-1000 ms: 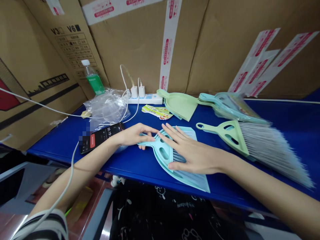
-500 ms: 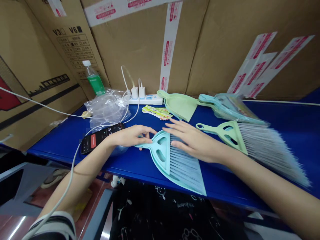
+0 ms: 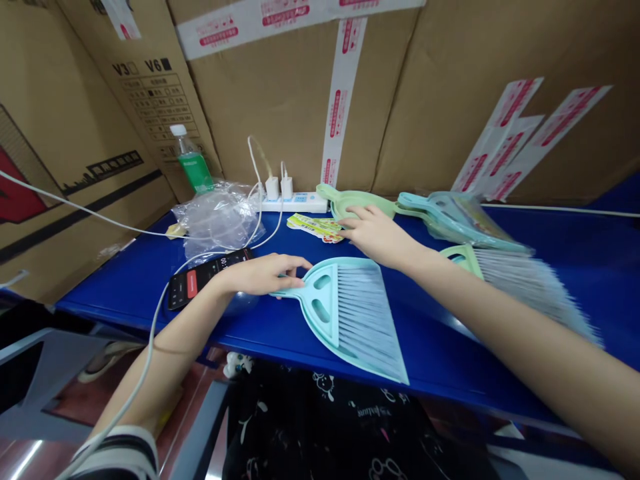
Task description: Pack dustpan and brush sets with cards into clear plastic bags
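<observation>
My left hand (image 3: 270, 273) is closed round the handle end of a light-blue hand brush (image 3: 327, 310), which lies bristles down on a matching light-blue dustpan (image 3: 400, 370). The fingers partly hide both handles. Beyond them, my right hand (image 3: 373, 233) is over the table with its fingers apart. Its fingertips are beside some yellow-green printed labels (image 3: 315, 227) and in front of a light-green dustpan (image 3: 357, 200); whether they touch either cannot be told. A green brush (image 3: 530, 277) with grey-blue bristles lies to the right, its handle behind my right forearm.
A bagged light-blue set (image 3: 470, 217) lies at the back right. Toward the left are a phone (image 3: 205, 277), crumpled clear plastic (image 3: 220, 213), a bottle (image 3: 195, 167) and a power strip (image 3: 303, 201) with white cables. Cardboard (image 3: 285, 100) walls the blue table (image 3: 425, 353).
My right hand has moved off the light-blue brush's bristles, away from me, to the labels and the green dustpan. My left hand keeps its hold on the handle.
</observation>
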The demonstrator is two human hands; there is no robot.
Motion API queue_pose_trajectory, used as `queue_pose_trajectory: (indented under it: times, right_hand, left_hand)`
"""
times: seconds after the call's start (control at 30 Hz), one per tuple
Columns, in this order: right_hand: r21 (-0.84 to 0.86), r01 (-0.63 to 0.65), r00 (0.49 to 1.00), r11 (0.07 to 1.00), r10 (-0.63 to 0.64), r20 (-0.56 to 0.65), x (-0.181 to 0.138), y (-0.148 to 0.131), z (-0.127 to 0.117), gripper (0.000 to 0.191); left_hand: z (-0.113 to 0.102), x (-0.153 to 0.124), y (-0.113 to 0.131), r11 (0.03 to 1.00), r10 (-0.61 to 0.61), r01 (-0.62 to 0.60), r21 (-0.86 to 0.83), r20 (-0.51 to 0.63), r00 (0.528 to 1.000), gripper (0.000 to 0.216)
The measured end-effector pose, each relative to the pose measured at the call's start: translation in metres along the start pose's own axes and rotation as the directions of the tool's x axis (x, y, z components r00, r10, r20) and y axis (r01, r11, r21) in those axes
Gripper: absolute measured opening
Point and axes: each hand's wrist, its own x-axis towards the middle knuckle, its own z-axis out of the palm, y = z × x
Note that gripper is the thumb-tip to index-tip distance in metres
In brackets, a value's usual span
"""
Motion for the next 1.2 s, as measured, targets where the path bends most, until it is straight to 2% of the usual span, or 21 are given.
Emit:
queue_pose_trajectory:
  times: [0.27, 0.43, 0.53, 0.67, 0.77, 0.87, 1.07, 1.2]
  right_hand:
    - [0.027, 0.033, 0.999, 0.999, -0.033, -0.005, 0.014, -0.003, -0.001, 0.032]
    - [0.047, 0.019, 0.999, 0.999, -0.018, -0.029, 0.015, -0.003, -0.006, 0.031]
    - [0.117, -0.011, 0.998, 0.993, 0.018, -0.063, 0.013, -0.003, -0.007, 0.029]
    - [0.339, -0.011, 0.992, 0.941, 0.053, -0.116, 0.002, -0.004, -0.011, 0.027]
    - [0.443, 0.002, 0.986, 0.896, 0.071, -0.149, -0.011, -0.007, -0.018, 0.031]
    - [0.511, -0.01, 0.989, 0.86, 0.085, -0.124, -0.025, -0.009, -0.03, 0.034]
    - [0.655, 0.03, 0.999, 0.755, -0.005, -0.039, -0.048, -0.015, -0.048, 0.034]
    - [0.623, 0.02, 1.0, 0.782, -0.002, -0.029, -0.055, -0.016, -0.044, 0.033]
  left_hand:
    - [0.0, -0.001, 0.002, 0.999, -0.022, 0.022, 0.025, -0.011, 1.0, 0.032]
    - [0.0, 0.0, 0.001, 0.999, -0.027, 0.028, 0.028, -0.004, 1.0, 0.034]
    - [0.0, -0.001, 0.0, 1.0, -0.014, 0.014, 0.026, -0.008, 1.0, 0.034]
    - [0.0, -0.002, 0.0, 1.0, 0.002, -0.002, 0.005, -0.006, 1.0, 0.033]
    - [0.0, -0.001, 0.0, 1.0, 0.001, -0.001, -0.026, 0.0, 1.0, 0.032]
    - [0.0, 0.0, 0.001, 0.999, 0.004, -0.003, -0.053, 0.013, 1.0, 0.031]
    - [0.0, 0.001, -0.002, 0.998, 0.012, -0.011, -0.07, 0.018, 1.0, 0.036]
    - [0.0, 0.0, -0.003, 0.994, 0.017, -0.013, -0.107, 0.037, 0.999, 0.037]
